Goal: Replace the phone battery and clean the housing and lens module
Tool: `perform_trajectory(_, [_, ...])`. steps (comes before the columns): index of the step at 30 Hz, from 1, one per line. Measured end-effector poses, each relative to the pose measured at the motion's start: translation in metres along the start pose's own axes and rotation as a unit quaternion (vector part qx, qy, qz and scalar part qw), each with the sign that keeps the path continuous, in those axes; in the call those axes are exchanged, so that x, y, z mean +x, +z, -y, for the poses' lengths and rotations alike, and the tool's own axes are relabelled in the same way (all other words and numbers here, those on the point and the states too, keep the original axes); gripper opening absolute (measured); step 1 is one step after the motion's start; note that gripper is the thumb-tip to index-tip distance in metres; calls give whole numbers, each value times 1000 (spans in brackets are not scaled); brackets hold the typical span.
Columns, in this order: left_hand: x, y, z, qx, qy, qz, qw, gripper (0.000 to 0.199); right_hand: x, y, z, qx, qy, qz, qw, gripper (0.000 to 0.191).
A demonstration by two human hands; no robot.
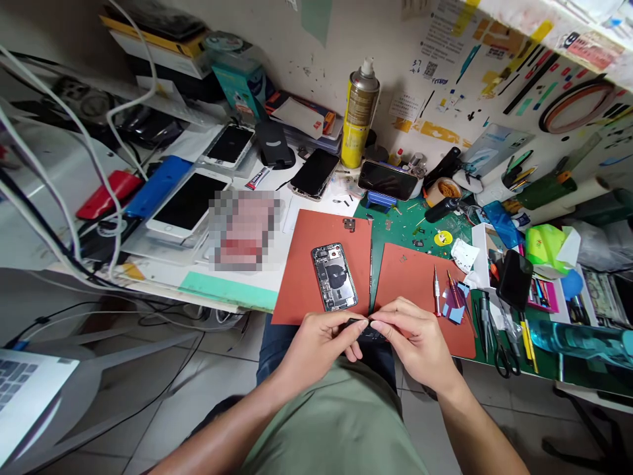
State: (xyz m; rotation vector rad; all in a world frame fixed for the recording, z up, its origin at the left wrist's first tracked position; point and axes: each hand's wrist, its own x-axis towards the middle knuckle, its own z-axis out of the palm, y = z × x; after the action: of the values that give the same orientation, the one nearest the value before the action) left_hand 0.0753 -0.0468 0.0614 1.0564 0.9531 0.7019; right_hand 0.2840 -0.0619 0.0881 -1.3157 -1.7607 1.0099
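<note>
Close to my body, at the bench's front edge, the fingertips of my left hand [329, 338] and my right hand [409, 332] meet. Both hands are closed in a pinch on a small dark part [372, 334], mostly covered by the fingers, so its kind does not show. Just beyond them lies an opened phone [336, 277] with its inner components bare, on a reddish-brown work mat [297, 264]. A small metal piece [349, 225] rests near that mat's top edge. Along the mat's right edge lies a thin metal tool [370, 267].
A second brown mat [405, 284] carries a screwdriver [436, 290] and blue pieces. Scissors [505, 356] and tweezers lie at the right. Farther back stand a spray can [360, 112] and a propped phone [388, 180]. Several phones, including a white one [188, 201], and cables fill the left.
</note>
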Motion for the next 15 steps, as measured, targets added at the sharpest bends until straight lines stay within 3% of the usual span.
perform_trajectory(6, [0,-2,6,30,-5,12,999,28,-2,-4,-1,-97,-68,48,992,22])
perform_trajectory(12, [0,-8,2,-5,-4,16,1000,34,-9,-8,-6,-23,61,35,997,21])
perform_trajectory(15, [0,-3,3,-62,-42,3,997,42,-13,-5,-8,43,130,15,990,22])
